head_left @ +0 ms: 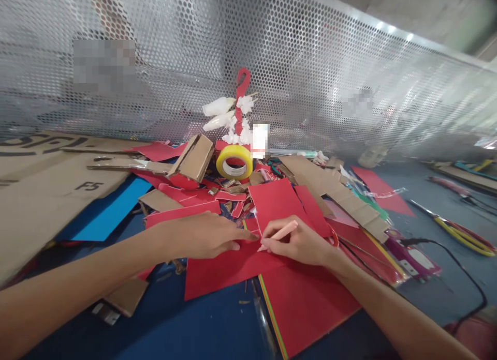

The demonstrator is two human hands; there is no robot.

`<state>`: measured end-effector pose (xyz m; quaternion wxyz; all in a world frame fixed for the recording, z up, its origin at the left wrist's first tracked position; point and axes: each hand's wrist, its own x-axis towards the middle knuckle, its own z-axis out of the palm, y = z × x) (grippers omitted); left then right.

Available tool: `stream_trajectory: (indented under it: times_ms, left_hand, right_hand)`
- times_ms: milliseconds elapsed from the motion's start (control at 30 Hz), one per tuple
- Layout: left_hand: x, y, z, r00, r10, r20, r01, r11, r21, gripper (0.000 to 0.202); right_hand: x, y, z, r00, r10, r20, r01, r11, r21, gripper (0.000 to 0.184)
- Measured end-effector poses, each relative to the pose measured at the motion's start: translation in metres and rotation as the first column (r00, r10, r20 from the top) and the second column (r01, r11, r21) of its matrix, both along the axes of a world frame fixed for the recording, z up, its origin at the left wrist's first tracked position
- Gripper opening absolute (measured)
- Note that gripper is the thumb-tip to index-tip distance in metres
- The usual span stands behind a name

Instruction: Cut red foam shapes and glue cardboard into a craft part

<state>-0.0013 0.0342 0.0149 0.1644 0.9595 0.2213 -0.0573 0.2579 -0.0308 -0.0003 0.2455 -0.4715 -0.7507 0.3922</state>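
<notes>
My left hand (205,237) lies flat with its fingers stretched out, pressing down a red sheet of paper (229,269) on the blue table. My right hand (298,241) is closed around a pale pink pen (280,234) whose tip touches the red sheet close to my left fingertips. A second, larger red sheet (306,303) lies under my right wrist, with a thin yellow-green strip (272,313) along its left edge.
A yellow tape roll (234,162) and a red-and-white paper craft (240,109) stand behind. Cardboard pieces (46,189), a blue sheet (106,210) and red scraps lie around. Yellow-handled scissors (462,230) and a black cable (462,267) lie at right. A perforated metal screen (310,65) closes the back.
</notes>
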Motion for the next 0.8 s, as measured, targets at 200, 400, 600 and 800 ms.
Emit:
stream_trajectory:
  times_ms: [200,400,600,800]
  left_hand:
    - [0.001,0.0,0.006,1.0,-0.021,0.003,0.021,1.0,-0.023,0.043]
    - [0.001,0.006,0.002,0.998,-0.05,0.043,0.053,0.996,-0.065,0.043]
    - [0.0,0.01,-0.002,0.996,-0.07,0.052,0.073,0.996,-0.059,0.039]
    - [0.0,0.009,-0.001,0.995,-0.074,0.074,0.078,0.996,-0.054,0.039]
  right_hand:
    - [-0.005,-0.001,0.001,1.0,0.021,-0.012,-0.021,1.0,-0.009,0.015]
    - [-0.01,-0.002,0.0,1.0,-0.011,0.027,0.01,0.999,0.03,0.017]
    - [-0.015,-0.002,0.001,1.0,0.006,-0.007,-0.006,1.0,0.006,0.015]
    - [-0.014,-0.002,0.002,0.999,-0.042,0.021,0.041,0.997,0.065,0.018]
